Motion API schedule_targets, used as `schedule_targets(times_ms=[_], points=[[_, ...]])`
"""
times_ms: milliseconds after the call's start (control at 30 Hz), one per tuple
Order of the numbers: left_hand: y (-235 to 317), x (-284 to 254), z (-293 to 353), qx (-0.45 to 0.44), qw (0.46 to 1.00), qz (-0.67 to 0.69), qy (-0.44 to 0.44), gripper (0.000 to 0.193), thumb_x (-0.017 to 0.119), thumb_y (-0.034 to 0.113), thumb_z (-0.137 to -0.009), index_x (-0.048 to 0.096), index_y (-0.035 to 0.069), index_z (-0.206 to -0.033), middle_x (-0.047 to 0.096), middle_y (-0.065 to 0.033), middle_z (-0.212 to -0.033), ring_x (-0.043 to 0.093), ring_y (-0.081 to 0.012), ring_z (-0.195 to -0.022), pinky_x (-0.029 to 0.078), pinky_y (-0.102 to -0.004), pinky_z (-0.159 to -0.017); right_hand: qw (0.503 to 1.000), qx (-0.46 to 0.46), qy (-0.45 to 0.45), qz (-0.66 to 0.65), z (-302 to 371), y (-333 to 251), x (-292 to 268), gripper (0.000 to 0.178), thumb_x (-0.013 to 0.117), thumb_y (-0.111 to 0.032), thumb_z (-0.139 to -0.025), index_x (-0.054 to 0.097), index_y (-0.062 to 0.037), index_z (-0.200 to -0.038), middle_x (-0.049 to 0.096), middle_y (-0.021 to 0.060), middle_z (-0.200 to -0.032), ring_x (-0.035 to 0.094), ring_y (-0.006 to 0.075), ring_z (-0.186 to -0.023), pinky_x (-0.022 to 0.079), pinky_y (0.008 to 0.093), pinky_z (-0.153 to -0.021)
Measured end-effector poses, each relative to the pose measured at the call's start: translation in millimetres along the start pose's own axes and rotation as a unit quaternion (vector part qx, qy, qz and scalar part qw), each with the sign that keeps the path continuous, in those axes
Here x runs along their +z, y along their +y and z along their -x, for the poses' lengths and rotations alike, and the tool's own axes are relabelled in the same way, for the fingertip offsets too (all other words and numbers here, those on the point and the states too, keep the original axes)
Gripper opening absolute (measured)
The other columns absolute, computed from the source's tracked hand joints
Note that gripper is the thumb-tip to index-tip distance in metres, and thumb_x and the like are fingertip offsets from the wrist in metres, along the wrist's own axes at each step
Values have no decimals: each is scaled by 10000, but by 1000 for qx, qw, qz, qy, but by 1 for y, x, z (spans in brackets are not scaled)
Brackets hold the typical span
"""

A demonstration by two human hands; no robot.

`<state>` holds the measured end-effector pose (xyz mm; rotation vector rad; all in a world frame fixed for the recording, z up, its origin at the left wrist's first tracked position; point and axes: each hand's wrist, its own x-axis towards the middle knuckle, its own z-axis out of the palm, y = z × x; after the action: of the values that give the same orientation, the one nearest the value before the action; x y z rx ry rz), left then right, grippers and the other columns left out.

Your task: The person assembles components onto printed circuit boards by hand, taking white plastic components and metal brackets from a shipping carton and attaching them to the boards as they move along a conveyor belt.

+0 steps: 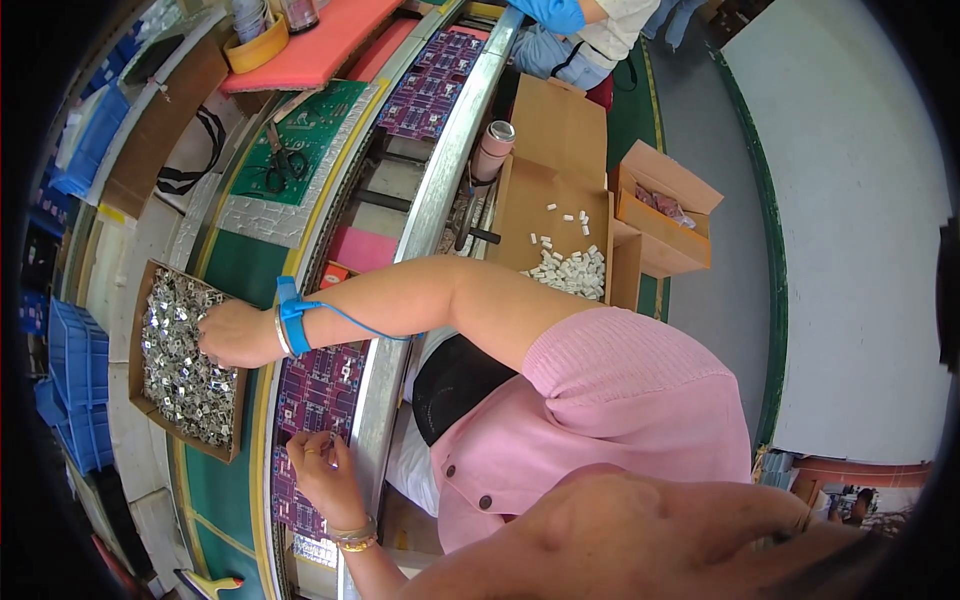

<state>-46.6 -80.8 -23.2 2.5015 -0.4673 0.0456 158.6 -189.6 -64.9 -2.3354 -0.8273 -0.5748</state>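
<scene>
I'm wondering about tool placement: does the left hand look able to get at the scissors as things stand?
Probably not directly: the right forearm lies across the view between the left hand and the scissors, though nothing seems to cover them on the green board.

On the left is a box (239, 415) of metal bits (190, 400), and the right hand (238, 336) is in it. Bins (82, 345) are left of the box. Boards (315, 395) lie just right of it, with the left hand (325, 478) over them. Farther up, scissors (284, 167) lie on a panel (325, 120). Right of the rail (440, 190), a carton (560, 120) has blocks (570, 272) in it. A bottle (489, 158) is between rail and carton.
</scene>
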Motion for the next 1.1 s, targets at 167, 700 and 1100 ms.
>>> schedule_targets(times_ms=[167, 700, 1100], points=[[-11, -10, 13, -42, 999, 19, 23, 105, 651, 13, -740, 607, -12, -832, 546, -117, -947, 608, -233, -707, 501, -321, -615, 992, 46, 0, -114, -5, -18, -17, 179, 597, -210, -719, 632, -40, -765, 613, 163, -715, 617, 311, -727, 491, 416, -651], [-2, 12, 0, -19, 999, -35, 31, 130, 666, 67, -716, 636, 13, -830, 550, -83, -912, 592, -260, -754, 489, -346, -641, 916, 180, -129, -335, 80, -12, -115, 254, 532, -276, -903, 600, -32, -922, 556, 27, -642, 471, 104, -531, 381, 256, -510], [-15, -10, 15, -14, 979, -188, 77, 452, 691, 208, -724, 560, -7, -1100, 513, -175, -1179, 464, -363, -1085, 350, -469, -935, 908, 170, -127, -362, 111, -12, -108, 211, 576, -231, -876, 601, -32, -942, 593, 45, -767, 558, 122, -725, 437, 261, -631]])
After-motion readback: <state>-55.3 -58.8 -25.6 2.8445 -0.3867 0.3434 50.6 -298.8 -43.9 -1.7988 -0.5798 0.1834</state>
